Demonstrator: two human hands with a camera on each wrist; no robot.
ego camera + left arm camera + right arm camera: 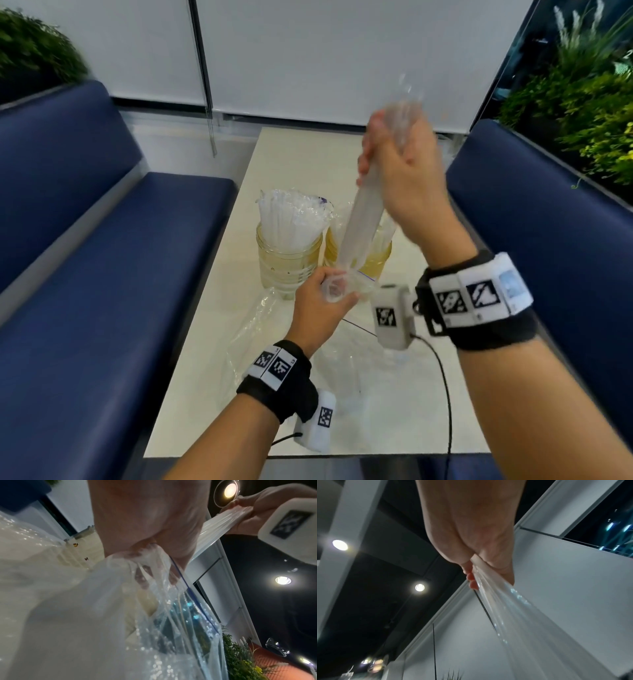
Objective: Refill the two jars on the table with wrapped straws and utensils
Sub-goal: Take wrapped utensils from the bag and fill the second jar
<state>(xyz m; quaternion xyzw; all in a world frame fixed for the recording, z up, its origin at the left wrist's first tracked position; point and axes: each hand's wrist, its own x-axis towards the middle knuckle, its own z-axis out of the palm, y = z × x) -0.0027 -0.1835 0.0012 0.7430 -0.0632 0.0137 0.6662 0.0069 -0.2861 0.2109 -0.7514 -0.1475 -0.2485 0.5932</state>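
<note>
Two glass jars stand side by side on the pale table (383, 404). The left jar (289, 265) is packed with wrapped straws (291, 219). The right jar (378, 260) is partly hidden behind a long bundle of wrapped pieces (363, 219) (228, 520) (513, 615). My right hand (390, 161) (257, 504) (479, 540) grips that bundle near its top, tilted over the jars. Below it, my left hand (329, 294) (154, 527) holds the crumpled mouth of a clear zip bag (342, 284) (171, 615), and the bundle's lower end sits in it.
A second clear plastic bag (253, 322) lies flat on the table left of my left wrist. Dark blue benches run along the left (102, 257) and right (548, 222) sides. Plants (589, 113) stand behind the right bench. A black cable (445, 394) crosses the table.
</note>
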